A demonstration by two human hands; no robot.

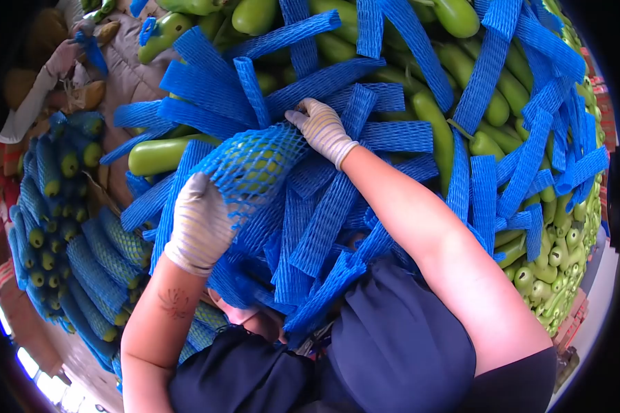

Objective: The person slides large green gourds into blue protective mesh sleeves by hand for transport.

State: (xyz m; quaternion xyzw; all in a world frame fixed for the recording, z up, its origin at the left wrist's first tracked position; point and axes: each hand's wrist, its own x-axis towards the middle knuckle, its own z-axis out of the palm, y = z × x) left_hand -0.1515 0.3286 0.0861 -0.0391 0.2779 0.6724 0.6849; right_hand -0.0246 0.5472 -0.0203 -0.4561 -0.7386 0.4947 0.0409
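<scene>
Both of my hands wear pale striped gloves. A blue foam net sleeve [238,162] is stretched over a long green gourd [263,164], which shows through the mesh. My left hand [203,224] is wrapped around the near left end of the sleeved gourd, thumb on top. At the far right end, my right hand [324,131] has its fingers closed at the sleeve's edge; its fingertips are partly hidden. Beneath both hands lie several flat, unfilled blue sleeves [324,224]. A bare green gourd [164,157] rests just left of the held one.
Bare green gourds [434,131] lie ahead under scattered sleeves. More gourds are heaped at the right [554,268]. Gourds in blue sleeves are stacked at the left [100,258]. Another person's gloved hand [65,58] is at the upper left, beside a grey padded cloth [138,62].
</scene>
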